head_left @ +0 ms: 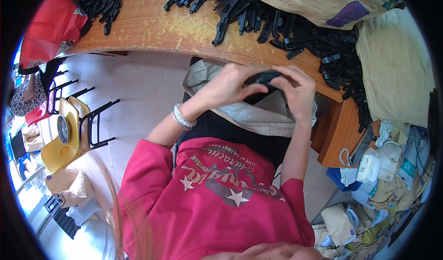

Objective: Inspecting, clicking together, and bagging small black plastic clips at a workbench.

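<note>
My left hand (232, 85), with a pale bracelet (183, 117) at its wrist, is closed on one end of a small black plastic piece (264, 77). The fingers and thumb of my right hand (298, 87) grip the other end. Fingers cover much of the piece, so its exact kind cannot be made out. Both hands hover over a woven white sack (249, 119) that lies open across my lap, just in front of the table edge. Many similar slim black plastic pieces (223, 28) lie on the wooden table (152, 22) beyond my hands.
Large brown paper bags (392, 66) stand at the right of the table, with more black pieces (339, 66) heaped beside them. A red bag (50, 27) is at the far left. Yellow chairs (57, 156) and another person (30, 93) are on the left. Assorted bags (339, 225) crowd the lower right.
</note>
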`<state>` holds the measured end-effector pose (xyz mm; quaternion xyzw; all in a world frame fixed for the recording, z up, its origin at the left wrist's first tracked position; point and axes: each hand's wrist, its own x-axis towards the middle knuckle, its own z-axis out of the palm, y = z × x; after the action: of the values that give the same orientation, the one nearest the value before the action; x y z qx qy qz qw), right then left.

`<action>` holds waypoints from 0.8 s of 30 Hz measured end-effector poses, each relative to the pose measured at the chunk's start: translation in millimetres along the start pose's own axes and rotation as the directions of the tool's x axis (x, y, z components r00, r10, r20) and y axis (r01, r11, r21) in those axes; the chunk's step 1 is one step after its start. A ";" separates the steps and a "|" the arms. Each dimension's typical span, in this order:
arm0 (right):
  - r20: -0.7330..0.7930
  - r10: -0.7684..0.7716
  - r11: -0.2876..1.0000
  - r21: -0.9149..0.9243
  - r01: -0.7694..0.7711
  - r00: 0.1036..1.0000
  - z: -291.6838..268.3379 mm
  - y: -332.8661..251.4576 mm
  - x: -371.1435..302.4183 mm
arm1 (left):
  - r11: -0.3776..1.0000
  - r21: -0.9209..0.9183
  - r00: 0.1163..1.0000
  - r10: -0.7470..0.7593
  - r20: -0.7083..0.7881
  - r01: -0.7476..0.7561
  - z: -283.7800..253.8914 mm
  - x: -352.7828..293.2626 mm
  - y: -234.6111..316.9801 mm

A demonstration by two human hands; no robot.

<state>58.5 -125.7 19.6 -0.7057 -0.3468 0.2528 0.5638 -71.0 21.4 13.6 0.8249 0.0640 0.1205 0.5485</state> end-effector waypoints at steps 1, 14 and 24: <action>0.000 -0.003 1.000 -0.001 0.003 1.000 -3.6 2.5 1.2 | 1.000 -0.005 1.000 0.022 0.002 -0.022 7.8 -2.5 -7.0; -0.121 -0.490 0.505 -0.847 0.168 0.864 -12.8 15.8 47.5 | 0.729 0.668 0.920 0.350 -0.176 -0.150 -1.4 76.6 -30.5; -0.159 0.044 0.982 0.189 -0.013 0.986 -8.3 -1.1 6.7 | 0.987 -0.147 0.965 -0.098 -0.244 0.063 -5.2 42.3 -6.5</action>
<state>68.8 -125.5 22.8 -0.6726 -0.2639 0.2340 0.6505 -31.4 38.7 15.0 0.7598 0.1578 0.2051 0.5964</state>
